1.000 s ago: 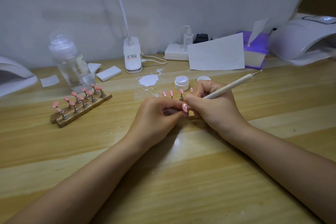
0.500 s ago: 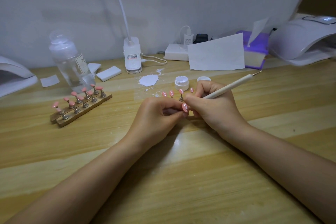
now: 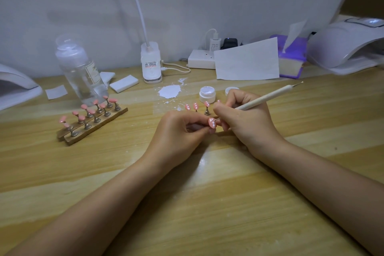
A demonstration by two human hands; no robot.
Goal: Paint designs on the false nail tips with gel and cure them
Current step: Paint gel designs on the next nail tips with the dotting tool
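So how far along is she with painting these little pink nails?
Done: a few dotted tips stand behind the hands. In hand: the left hand holds a tip while the right hand dots it with the dotting pen. Left: the plain tips, then curing.

Left of my hands (image 3: 209,129) I see a nail stand (image 3: 92,123) on the tabletop (image 3: 207,203); gel jar (image 3: 207,94) just behind them.
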